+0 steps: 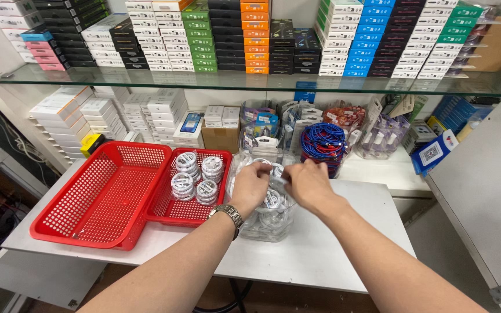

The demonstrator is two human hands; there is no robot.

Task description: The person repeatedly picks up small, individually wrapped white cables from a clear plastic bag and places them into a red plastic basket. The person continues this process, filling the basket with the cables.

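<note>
both hands are in the clear plastic bag (262, 223) full of small white cable coils, in the middle of the white table (320, 255). left hand (249, 186), w/ a wrist watch (228, 215), has its fingers curled at the bag's top; can't tell what it grips. right hand (309, 184) is bent in too, can't tell its hold. left of the bag is a small red basket (172, 210) w/ wrapped coils (195, 177). a big red basket (100, 200) sits further left. behind the bag is a bunch of blue cables (323, 145).
</note>
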